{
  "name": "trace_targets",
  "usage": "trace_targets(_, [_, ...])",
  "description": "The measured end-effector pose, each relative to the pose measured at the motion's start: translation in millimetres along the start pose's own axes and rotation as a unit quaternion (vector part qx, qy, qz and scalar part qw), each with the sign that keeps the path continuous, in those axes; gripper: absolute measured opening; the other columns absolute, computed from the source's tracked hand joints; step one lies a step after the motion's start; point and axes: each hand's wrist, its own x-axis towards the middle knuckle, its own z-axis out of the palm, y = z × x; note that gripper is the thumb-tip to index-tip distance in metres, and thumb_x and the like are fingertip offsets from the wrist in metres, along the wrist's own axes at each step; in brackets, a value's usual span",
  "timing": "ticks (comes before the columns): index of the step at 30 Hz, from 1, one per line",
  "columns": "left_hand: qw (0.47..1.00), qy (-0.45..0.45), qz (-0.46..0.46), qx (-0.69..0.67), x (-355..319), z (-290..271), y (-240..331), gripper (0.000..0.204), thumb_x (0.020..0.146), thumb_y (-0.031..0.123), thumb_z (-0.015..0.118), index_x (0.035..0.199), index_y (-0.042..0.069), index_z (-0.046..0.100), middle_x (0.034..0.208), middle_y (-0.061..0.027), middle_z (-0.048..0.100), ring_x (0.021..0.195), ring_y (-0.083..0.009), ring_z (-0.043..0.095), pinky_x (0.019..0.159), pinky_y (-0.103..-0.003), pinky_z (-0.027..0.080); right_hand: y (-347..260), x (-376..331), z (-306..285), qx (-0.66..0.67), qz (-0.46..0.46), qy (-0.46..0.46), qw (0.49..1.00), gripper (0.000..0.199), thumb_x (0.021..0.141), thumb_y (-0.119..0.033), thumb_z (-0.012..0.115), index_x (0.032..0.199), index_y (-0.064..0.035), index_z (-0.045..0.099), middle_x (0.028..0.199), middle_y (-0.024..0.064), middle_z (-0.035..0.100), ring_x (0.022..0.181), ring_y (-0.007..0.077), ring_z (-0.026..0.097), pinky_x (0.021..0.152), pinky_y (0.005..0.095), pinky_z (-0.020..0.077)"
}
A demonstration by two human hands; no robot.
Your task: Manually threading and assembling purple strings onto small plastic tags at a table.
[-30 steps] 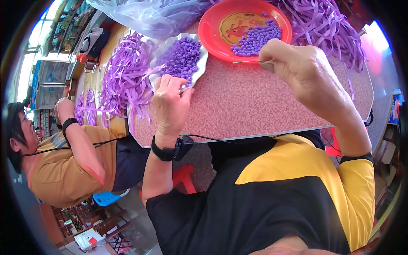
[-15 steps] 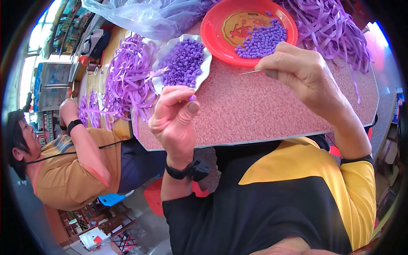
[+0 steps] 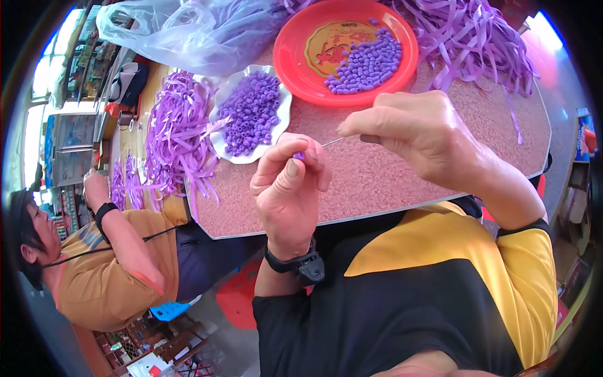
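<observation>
The left hand (image 3: 287,200) pinches one purple bead (image 3: 299,155) between thumb and forefinger, and the right hand (image 3: 418,133) pinches a thin metal needle (image 3: 332,142) angled toward the left fingertips; whether its tip touches the bead I cannot tell. To do this well, the pinch should probably be light, with the bead's hole facing the needle and both hands braced. Just beyond the left grip sits a white scalloped dish (image 3: 285,112) of loose purple beads (image 3: 252,113); beyond the right one, a red plate (image 3: 289,56) holds more. Farther out, a purple ribbon heap (image 3: 179,129) lies left of the left grip, a second ribbon heap (image 3: 474,44) past the right, a plastic bag (image 3: 201,38) behind the dish
</observation>
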Motion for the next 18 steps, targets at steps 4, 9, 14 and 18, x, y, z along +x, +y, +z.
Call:
trace_targets(4, [0.999,-0.012,-0.022,-0.037,4,5,-7,0.023,0.098,0.014,0.06,0.113,-0.001,0.064,0.095,-0.0086,0.056,0.084,-0.0182,0.053,0.059,-0.03,0.043,3,-2,-1,-0.032,0.002,-0.001,0.999,0.025,0.081,0.006,0.067,0.105,-0.0032,0.069,0.076,0.0128,0.063,0.068,0.028,0.065,0.059,0.0346,0.0516])
trace_targets(9, [0.999,0.002,-0.033,-0.003,7,13,-10,0.022,0.097,0.011,0.06,0.114,-0.003,0.064,0.096,-0.0086,0.056,0.082,-0.017,0.054,0.062,-0.029,0.045,3,-4,-1,-0.076,0.018,0.013,0.997,0.017,0.079,-0.005,0.064,0.095,-0.0099,0.068,0.074,0.0089,0.063,0.069,0.0302,0.065,0.057,0.0414,0.0484])
trace_targets(14, [0.998,0.032,-0.001,0.048,6,16,-14,0.022,0.095,0.007,0.062,0.114,-0.005,0.064,0.096,-0.0091,0.058,0.08,-0.0163,0.057,0.064,-0.029,0.047,1,-4,-1,-0.078,0.018,0.008,0.997,0.023,0.079,0.002,0.065,0.1,-0.0062,0.069,0.077,0.0112,0.064,0.069,0.03,0.066,0.058,0.0387,0.0508])
trace_targets(18, [0.998,0.024,0.023,0.059,10,16,-17,0.022,0.093,0.005,0.065,0.112,-0.005,0.065,0.097,-0.0091,0.058,0.077,-0.016,0.058,0.063,-0.028,0.047,2,-3,0,-0.026,0.05,0.003,0.998,0.021,0.083,0.008,0.065,0.102,0.0007,0.068,0.085,0.0152,0.069,0.077,0.0277,0.07,0.066,0.0337,0.0563])
